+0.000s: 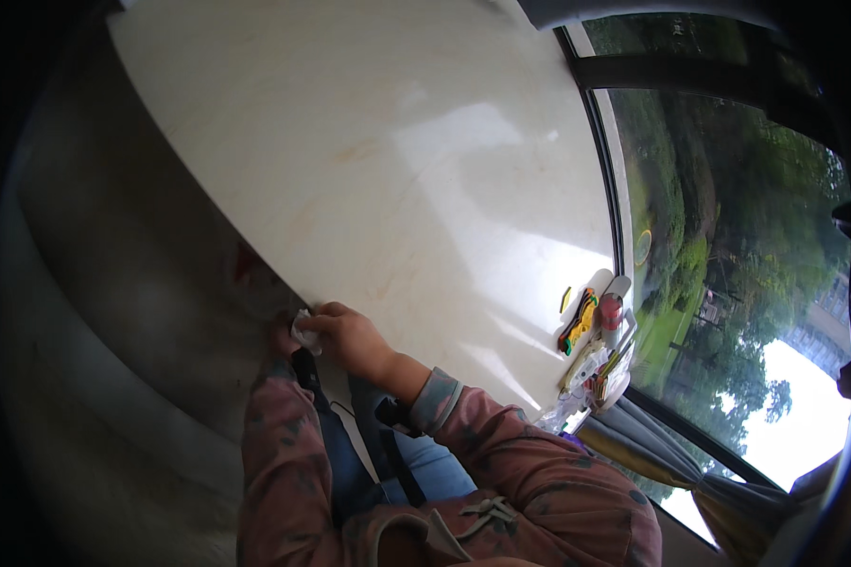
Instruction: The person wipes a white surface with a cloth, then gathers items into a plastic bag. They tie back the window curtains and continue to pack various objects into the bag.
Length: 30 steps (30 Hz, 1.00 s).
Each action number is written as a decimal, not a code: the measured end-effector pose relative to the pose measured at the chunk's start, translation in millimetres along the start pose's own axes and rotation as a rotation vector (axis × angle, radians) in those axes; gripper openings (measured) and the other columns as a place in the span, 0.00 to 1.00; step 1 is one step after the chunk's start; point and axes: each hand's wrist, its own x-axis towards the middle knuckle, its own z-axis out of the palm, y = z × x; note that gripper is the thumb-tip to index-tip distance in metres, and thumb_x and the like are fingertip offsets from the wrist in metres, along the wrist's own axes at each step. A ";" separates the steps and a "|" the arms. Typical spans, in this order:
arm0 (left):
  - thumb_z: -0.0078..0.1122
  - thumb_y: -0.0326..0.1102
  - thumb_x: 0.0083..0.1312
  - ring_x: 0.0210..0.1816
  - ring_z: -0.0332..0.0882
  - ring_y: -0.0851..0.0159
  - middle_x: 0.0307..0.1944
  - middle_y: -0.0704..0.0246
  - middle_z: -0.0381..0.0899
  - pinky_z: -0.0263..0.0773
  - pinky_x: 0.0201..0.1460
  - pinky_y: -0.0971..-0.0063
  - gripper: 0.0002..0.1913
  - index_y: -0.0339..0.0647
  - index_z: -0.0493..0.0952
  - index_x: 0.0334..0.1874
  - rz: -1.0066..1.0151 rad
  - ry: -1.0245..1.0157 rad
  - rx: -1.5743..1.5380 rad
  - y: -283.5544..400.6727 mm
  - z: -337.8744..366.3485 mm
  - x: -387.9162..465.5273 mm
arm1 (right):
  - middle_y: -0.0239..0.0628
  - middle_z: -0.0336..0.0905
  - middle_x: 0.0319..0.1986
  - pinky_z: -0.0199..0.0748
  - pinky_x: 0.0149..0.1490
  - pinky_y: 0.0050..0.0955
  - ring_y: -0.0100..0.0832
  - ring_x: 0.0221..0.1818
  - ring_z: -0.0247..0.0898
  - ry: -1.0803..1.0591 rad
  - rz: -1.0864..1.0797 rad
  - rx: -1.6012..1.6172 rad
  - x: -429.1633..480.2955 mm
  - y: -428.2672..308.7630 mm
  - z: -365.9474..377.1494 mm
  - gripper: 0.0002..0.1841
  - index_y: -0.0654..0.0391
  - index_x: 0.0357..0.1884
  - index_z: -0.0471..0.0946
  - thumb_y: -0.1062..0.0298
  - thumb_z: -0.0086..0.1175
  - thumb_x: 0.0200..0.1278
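My right hand (pixel 351 340) is at the edge of a pale, glossy surface (pixel 369 198), its fingers closed on a crumpled white tissue or cloth (pixel 305 333). Just left of it, in shadow below the edge, is my left hand (pixel 282 334), close to the white piece. Its fingers are dark and partly hidden, so whether it grips the piece too is unclear. Both forearms are in reddish patterned sleeves, and a dark strap or band lies near each wrist.
A cluster of small items lies by the window at right: a yellow strip (pixel 565 300), colourful packets (pixel 579 322), a red-and-clear container (pixel 610 312) and plastic bags (pixel 564 411). A tied curtain (pixel 695 475) hangs beyond. Something red (pixel 245 266) shows dimly below the surface's edge.
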 end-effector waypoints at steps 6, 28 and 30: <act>0.53 0.38 0.60 0.37 0.74 0.59 0.37 0.65 0.74 0.72 0.38 0.64 0.10 0.43 0.73 0.41 -0.336 0.226 -0.635 51.8 -18.4 -25.5 | 0.40 0.76 0.44 0.68 0.49 0.26 0.31 0.46 0.71 -0.179 0.071 0.384 -47.5 14.4 12.3 0.23 0.59 0.47 0.75 0.83 0.45 0.45; 0.43 0.22 0.50 0.39 0.63 0.64 0.42 0.66 0.65 0.68 0.40 0.66 0.27 0.47 0.62 0.56 -0.178 0.257 -0.293 402.0 -96.9 -396.6 | 0.33 0.75 0.39 0.68 0.42 0.20 0.24 0.39 0.70 -0.330 0.340 0.673 -198.9 -124.3 10.5 0.22 0.61 0.54 0.70 0.76 0.40 0.54; 0.42 0.23 0.51 0.38 0.63 0.65 0.39 0.68 0.66 0.67 0.40 0.67 0.25 0.46 0.66 0.54 -0.174 0.274 -0.201 395.1 -108.0 -400.7 | 0.34 0.75 0.39 0.68 0.41 0.21 0.25 0.38 0.70 -0.258 0.388 0.799 -205.4 -113.9 13.3 0.22 0.61 0.54 0.70 0.77 0.40 0.54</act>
